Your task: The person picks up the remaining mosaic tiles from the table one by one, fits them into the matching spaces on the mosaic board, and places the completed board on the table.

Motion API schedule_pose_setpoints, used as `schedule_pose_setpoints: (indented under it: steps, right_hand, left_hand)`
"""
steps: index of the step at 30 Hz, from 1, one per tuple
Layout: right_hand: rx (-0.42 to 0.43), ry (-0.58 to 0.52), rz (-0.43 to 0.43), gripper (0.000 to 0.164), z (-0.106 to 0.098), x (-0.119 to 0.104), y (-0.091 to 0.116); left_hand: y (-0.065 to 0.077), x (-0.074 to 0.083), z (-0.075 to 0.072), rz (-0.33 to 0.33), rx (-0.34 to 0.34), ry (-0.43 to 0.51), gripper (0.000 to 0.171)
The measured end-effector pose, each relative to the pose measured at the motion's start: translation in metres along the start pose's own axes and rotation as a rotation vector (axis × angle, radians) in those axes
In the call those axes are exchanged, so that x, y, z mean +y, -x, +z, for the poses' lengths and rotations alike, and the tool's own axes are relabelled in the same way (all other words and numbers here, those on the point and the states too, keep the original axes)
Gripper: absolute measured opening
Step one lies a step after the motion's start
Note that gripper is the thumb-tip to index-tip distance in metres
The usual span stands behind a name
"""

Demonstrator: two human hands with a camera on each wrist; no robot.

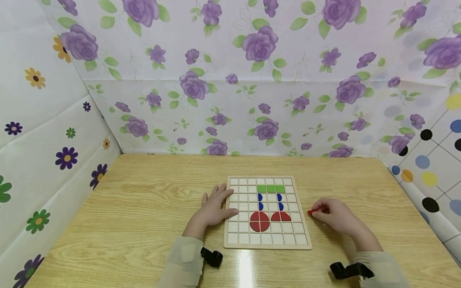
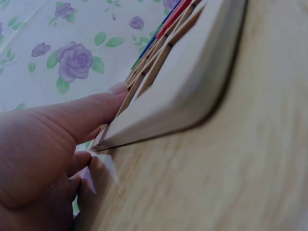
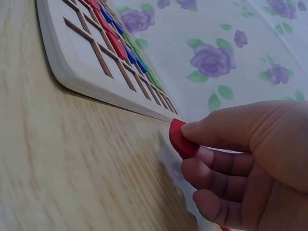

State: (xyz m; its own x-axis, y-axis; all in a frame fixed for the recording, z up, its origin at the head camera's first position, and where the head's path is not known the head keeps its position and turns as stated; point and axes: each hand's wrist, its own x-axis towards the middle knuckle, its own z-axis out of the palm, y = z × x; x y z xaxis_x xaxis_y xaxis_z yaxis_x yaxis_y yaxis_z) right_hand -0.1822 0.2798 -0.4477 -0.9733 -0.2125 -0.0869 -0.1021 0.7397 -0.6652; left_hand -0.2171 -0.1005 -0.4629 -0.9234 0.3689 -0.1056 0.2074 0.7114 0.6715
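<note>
A wooden grid board [image 1: 266,247] lies flat on the table. My left hand [image 1: 214,206] rests at its left edge, fingers spread, with the thumb on the rim and nothing gripped. To the right of the board, my right hand [image 1: 336,216] pinches a red quarter-circle piece [image 3: 182,139] between thumb and fingers, apart from the board. On the grid, several red quarter pieces [image 1: 255,227] form a full circle. Beside them, red pieces [image 1: 284,217] make a half circle. Above stand two columns of blue half-circle pieces [image 1: 260,197], under a row of green squares [image 1: 271,188].
The wood-grain table [image 1: 158,192] runs back to a flowered cloth [image 1: 194,86]. Patterned cloths also hang at both sides. A black wrist strap [image 1: 212,257] is on the left sleeve, another [image 1: 351,271] on the right. Something red [image 3: 224,229] peeks out below the right hand.
</note>
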Motion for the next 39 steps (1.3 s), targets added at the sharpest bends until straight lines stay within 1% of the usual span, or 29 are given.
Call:
schedule_pose_setpoints:
  steps: [11, 18, 25, 39]
  right_hand:
    - [0.02, 0.0, -0.012, 0.012, 0.0038, -0.0054, -0.001]
    - [0.018, -0.047, 0.011, 0.014, 0.0054, -0.0062, -0.0018]
    - [0.016, -0.062, 0.029, 0.017, 0.007, -0.0055, -0.0028]
    - [0.03, -0.084, 0.003, 0.014, 0.0078, -0.0072, -0.0044]
  left_hand:
    - [0.0004, -0.0003, 0.0002, 0.005, 0.003, -0.002, 0.069]
    - [-0.0002, -0.0009, 0.0004, 0.003, 0.001, -0.004, 0.069]
    - [-0.0009, -0.0004, 0.0006, 0.001, 0.006, -0.014, 0.07]
    - [-0.0005, -0.0004, 0.0004, -0.001, -0.001, -0.009, 0.07]
